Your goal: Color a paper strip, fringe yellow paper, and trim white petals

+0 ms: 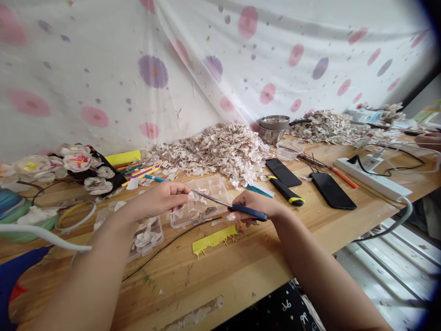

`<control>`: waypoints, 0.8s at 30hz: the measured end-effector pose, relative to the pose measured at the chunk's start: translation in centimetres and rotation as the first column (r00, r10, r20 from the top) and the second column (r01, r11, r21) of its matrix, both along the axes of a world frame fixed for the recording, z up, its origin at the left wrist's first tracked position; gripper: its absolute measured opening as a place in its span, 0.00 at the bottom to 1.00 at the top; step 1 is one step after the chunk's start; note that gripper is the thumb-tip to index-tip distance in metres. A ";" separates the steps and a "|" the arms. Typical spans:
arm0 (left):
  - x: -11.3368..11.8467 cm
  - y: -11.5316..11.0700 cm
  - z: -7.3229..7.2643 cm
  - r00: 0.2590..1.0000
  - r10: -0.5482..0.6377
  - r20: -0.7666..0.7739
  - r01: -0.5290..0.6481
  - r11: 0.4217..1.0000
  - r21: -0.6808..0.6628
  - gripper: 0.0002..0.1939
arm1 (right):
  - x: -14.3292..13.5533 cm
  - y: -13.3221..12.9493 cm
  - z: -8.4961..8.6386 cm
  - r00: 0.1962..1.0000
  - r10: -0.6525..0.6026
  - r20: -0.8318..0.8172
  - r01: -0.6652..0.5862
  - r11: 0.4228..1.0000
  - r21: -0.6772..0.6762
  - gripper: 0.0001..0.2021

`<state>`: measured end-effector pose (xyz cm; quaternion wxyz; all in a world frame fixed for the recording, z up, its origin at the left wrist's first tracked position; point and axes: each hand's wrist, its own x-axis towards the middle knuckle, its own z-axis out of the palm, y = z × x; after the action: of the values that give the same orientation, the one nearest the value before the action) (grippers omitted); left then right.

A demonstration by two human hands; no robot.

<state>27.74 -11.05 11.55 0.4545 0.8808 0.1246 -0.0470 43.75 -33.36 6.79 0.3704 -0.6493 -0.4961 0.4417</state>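
My right hand (255, 202) is closed around the dark blue handle of a pair of scissors (215, 199), whose metal blades point left. At the blade tips, my left hand (163, 196) pinches a small white petal-like piece (190, 196), mostly covered by the fingers. Beneath both hands lies a clear compartment box (177, 221) with small scraps in it. A second clear box (159, 236), under my left forearm, holds white petal-like pieces. Nearer to me are a yellow strip with a ragged edge (213, 240) and a thin dark wire (165, 247).
Behind the boxes rises a heap of pale flakes (223, 147). To the right lie a black-and-yellow cutter (284, 189), two phones (332, 191) and a power strip (375, 179). Craft flowers (77, 161) stand left. At far right, another person's hand (429, 140) shows.
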 end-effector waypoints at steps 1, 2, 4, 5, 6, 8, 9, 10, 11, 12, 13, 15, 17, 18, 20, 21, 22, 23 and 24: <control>0.0 0.2 -0.1 1.000 -0.019 -0.019 0.019 1.000 0.004 0.13 | 0.2 0.0 0.0 0.999 0.001 0.033 0.000 1.000 -0.021 0.22; 0.0 0.3 -0.2 0.999 -0.037 -0.038 0.038 0.999 0.009 0.14 | 0.3 -0.1 0.0 0.998 0.002 0.060 0.000 0.999 -0.042 0.21; 0.0 0.5 -0.4 0.995 -0.069 -0.067 0.070 0.997 0.018 0.14 | 0.4 -0.1 0.0 0.996 0.001 0.087 0.007 0.996 -0.086 0.20; 0.1 0.6 -0.4 0.994 -0.080 -0.070 0.081 0.996 0.020 0.14 | 0.4 -0.1 0.0 0.996 -0.008 0.090 0.017 0.995 -0.100 0.20; 0.1 0.7 -0.5 0.994 -0.087 -0.069 0.089 0.996 0.023 0.14 | 0.4 0.0 -0.1 0.996 -0.031 0.084 0.040 0.994 -0.102 0.20; 0.3 0.7 -0.6 0.994 -0.091 -0.058 0.092 0.995 0.027 0.14 | 0.1 0.4 -0.4 0.990 -0.137 0.045 0.139 0.989 -0.052 0.21; 0.4 0.5 -0.7 0.994 -0.093 -0.056 0.094 0.995 0.026 0.14 | -0.1 0.6 -0.6 0.979 -0.203 0.013 0.203 0.979 -0.001 0.21; 0.5 0.3 -0.7 0.994 -0.096 -0.056 0.097 0.995 0.019 0.14 | -0.4 0.9 -0.8 0.965 -0.262 -0.026 0.263 0.963 0.058 0.21; 0.6 0.0 -0.7 0.993 -0.102 -0.060 0.102 0.995 0.005 0.14 | -0.6 1.1 -1.1 0.951 -0.303 -0.065 0.309 0.944 0.115 0.22; 0.6 -0.5 -0.7 0.992 -0.109 -0.069 0.109 0.994 -0.011 0.14 | -0.9 1.4 -1.3 0.941 -0.325 -0.095 0.336 0.928 0.163 0.22; 0.7 -1.0 -0.6 0.990 -0.117 -0.080 0.115 0.993 -0.028 0.13 | -1.3 1.6 -1.4 0.937 -0.329 -0.115 0.346 0.917 0.198 0.22; 0.8 -2.1 -0.6 0.982 -0.151 -0.112 0.145 0.987 -0.064 0.13 | -2.0 2.0 -1.6 0.940 -0.312 -0.137 0.337 0.911 0.238 0.21; 0.9 -3.0 -0.7 0.969 -0.208 -0.134 0.197 0.976 -0.093 0.12 | -2.6 2.2 -1.6 0.949 -0.280 -0.146 0.308 0.920 0.243 0.20; 1.0 -3.3 -0.8 0.960 -0.241 -0.139 0.228 0.968 -0.103 0.11 | -2.9 2.2 -1.5 0.953 -0.264 -0.147 0.293 0.926 0.236 0.19; 1.1 -3.6 -1.1 0.943 -0.303 -0.136 0.291 0.951 -0.103 0.10 | -3.3 2.2 -1.6 0.958 -0.240 -0.155 0.271 0.934 0.231 0.17; 1.1 -3.6 -1.3 0.937 -0.324 -0.130 0.314 0.945 -0.093 0.10 | -3.5 2.3 -1.6 0.960 -0.229 -0.164 0.263 0.936 0.234 0.17; 1.2 -3.6 -1.4 0.932 -0.341 -0.122 0.332 0.939 -0.085 0.10 | -3.6 2.3 -1.8 0.960 -0.220 -0.175 0.259 0.934 0.244 0.16; 1.2 -3.6 -1.5 0.928 -0.355 -0.116 0.347 0.934 -0.080 0.09 | -3.7 2.4 -1.9 0.959 -0.214 -0.187 0.257 0.932 0.256 0.15; 1.2 -3.5 -1.5 0.925 -0.363 -0.110 0.356 0.931 -0.079 0.10 | -3.7 2.4 -2.0 0.958 -0.209 -0.198 0.257 0.929 0.266 0.15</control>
<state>28.94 -14.59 10.03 0.4547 0.8707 -0.0125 -0.1870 40.02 -30.93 4.76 0.5510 -0.6037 -0.4418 0.3698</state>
